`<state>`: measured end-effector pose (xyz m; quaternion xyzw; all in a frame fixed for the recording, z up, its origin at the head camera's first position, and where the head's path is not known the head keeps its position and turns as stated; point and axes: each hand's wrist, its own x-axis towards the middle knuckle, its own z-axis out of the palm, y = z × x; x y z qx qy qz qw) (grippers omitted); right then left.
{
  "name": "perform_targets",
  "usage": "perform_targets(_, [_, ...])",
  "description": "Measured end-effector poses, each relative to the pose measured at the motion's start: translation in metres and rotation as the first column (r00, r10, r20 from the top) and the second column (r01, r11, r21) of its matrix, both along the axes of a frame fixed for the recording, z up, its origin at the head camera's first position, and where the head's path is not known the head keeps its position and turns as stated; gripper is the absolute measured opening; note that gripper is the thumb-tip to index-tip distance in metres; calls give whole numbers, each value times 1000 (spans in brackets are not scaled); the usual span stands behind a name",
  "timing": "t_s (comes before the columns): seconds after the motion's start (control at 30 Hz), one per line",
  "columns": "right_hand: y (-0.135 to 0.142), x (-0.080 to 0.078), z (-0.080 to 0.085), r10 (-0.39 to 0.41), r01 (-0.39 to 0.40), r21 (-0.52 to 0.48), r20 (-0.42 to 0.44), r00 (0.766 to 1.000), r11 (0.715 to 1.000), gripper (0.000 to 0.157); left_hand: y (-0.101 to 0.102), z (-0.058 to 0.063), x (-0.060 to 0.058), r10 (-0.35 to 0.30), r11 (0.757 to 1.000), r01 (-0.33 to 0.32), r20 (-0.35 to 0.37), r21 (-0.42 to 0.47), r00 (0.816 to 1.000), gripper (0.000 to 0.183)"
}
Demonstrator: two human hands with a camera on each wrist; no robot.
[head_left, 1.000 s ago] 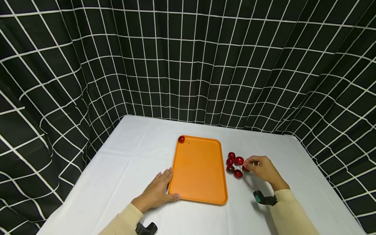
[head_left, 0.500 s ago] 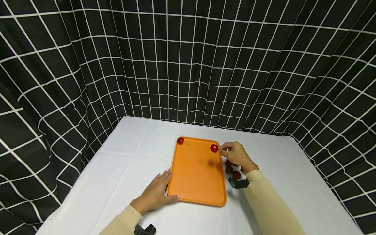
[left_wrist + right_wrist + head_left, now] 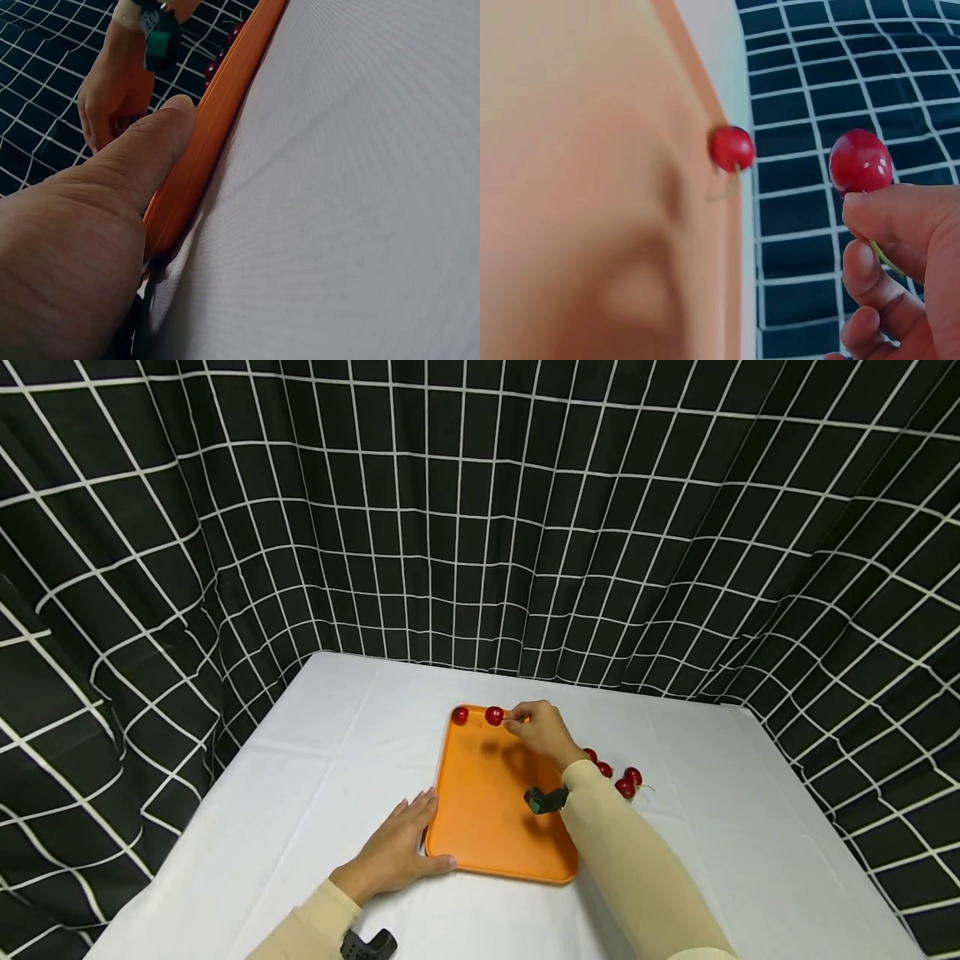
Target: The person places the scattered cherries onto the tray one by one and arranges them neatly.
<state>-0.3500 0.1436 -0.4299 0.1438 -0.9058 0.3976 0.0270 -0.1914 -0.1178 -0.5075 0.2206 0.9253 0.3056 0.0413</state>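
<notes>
An orange tray point(image 3: 495, 802) lies on the white-covered table. My left hand point(image 3: 393, 852) rests against its near left corner, fingers along the left side and thumb point(image 3: 161, 139) on the near rim. Between thumb and fingertips, my right hand point(image 3: 543, 728) pinches a red cherry point(image 3: 860, 161) by its green stem, above the far part of the tray. The cherry's shadow falls on the tray below it. Another cherry point(image 3: 460, 716), its stem attached, sits in the tray's far left corner.
Several loose cherries point(image 3: 626, 787) lie on the table to the right of the tray, partly hidden by the right sleeve point(image 3: 630, 852). A black curtain with a white grid point(image 3: 480, 527) surrounds the table's back and sides.
My right hand has picked a cherry out of the group on the right and carried it left over the tray's far end. The left hand has stayed at the tray's corner.
</notes>
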Motion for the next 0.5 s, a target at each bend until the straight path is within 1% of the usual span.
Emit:
perform_targets(0.13, [-14,-7,-5,29,-29,41,9,1000,999,11,0,0,0,1,1000,-1,11,-3,1000,113])
perform_targets(0.23, [-21,-12,-8,45,-46,59,10,999,997,11,0,0,0,-1,1000,1,3,-4,1000,114])
perform_targets(0.37, [-28,-18,-16,46,-46,67,3,999,997,9,1,0,-2,-2,1000,2,-11,-7,1000,114])
perform_targets(0.5, [-34,-22,-23,36,-35,90,-7,999,995,9,1,-1,-3,0,1000,0,-6,-19,1000,114])
